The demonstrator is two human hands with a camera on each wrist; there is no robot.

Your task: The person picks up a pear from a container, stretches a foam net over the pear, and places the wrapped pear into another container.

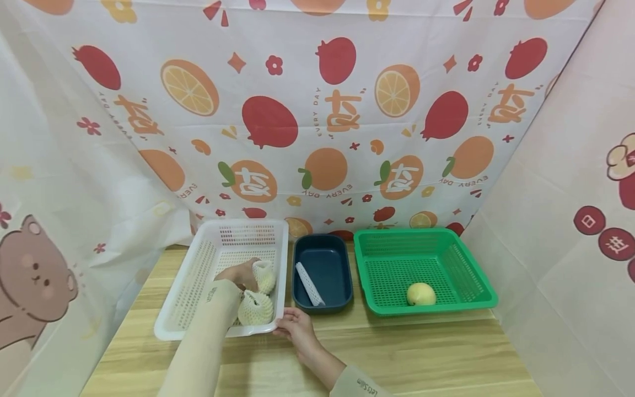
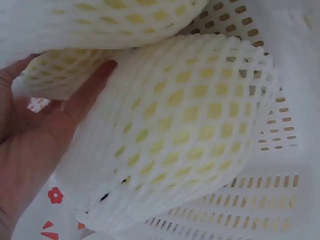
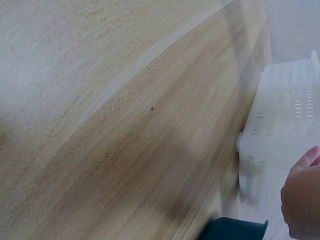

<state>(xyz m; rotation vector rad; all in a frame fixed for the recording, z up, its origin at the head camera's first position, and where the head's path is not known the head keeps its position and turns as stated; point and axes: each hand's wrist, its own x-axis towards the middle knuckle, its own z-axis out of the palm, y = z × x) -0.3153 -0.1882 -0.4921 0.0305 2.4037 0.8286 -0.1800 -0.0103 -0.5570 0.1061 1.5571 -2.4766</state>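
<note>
Inside the white basket (image 1: pixel 168 325), my left hand (image 1: pixel 243 274) reaches among pale yellow fruits in white foam nets. One netted fruit (image 1: pixel 264 277) lies beside its fingers, and another (image 1: pixel 255 309) is nearer the basket's front. In the left wrist view, thumb and fingers of the left hand (image 2: pixel 37 145) curl about a netted fruit (image 2: pixel 62 75), partly covered by another above it. A large netted fruit (image 2: pixel 185 125) fills the middle there. My right hand (image 1: pixel 297 331) pinches the basket's rim at its front right corner; the right wrist view shows only part of this hand (image 3: pixel 305 200).
A dark blue tray (image 1: pixel 324 251) beside the basket holds an empty white foam net (image 1: pixel 310 284). To its right, a green basket (image 1: pixel 364 275) contains a bare yellow fruit (image 1: pixel 421 294). All stand on a wooden table (image 1: pixel 421 353), with printed cloth (image 1: pixel 307 71) behind.
</note>
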